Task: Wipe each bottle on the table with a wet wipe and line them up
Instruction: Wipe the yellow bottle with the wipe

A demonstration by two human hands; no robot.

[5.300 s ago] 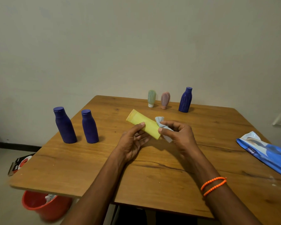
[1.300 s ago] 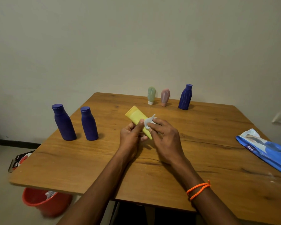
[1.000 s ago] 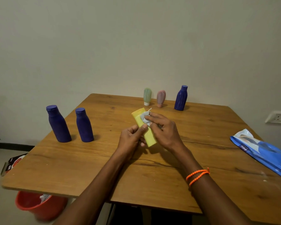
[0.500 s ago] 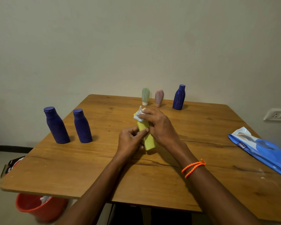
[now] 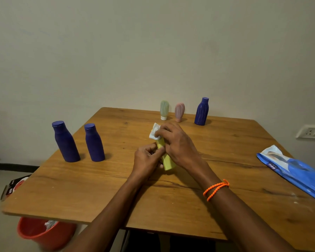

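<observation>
The yellow bottle [image 5: 166,159] lies near the table [image 5: 171,206] centre, angled with its far end toward 11 o'clock and lifted off the wood. The left hand [image 5: 146,160] grips the near part, fingers curled round it, presumably to steady the bottle against the wiping pressure. The right hand [image 5: 176,142] arches over the far end, fingertips pinching the white wet wipe [image 5: 155,132] against the bottle; this end is likely the surface being cleaned. Both forearms converge from 6 o'clock, wrists raised above the table. 2 blue bottles [image 5: 65,142] stand upright at 9 o'clock. A green bottle [image 5: 164,110], pink bottle [image 5: 179,112] and ribbed blue bottle [image 5: 201,111] stand spaced along the 12 o'clock edge. The wipe pack [image 5: 295,171] lies at 3 o'clock, within reach for a fresh wipe.
</observation>
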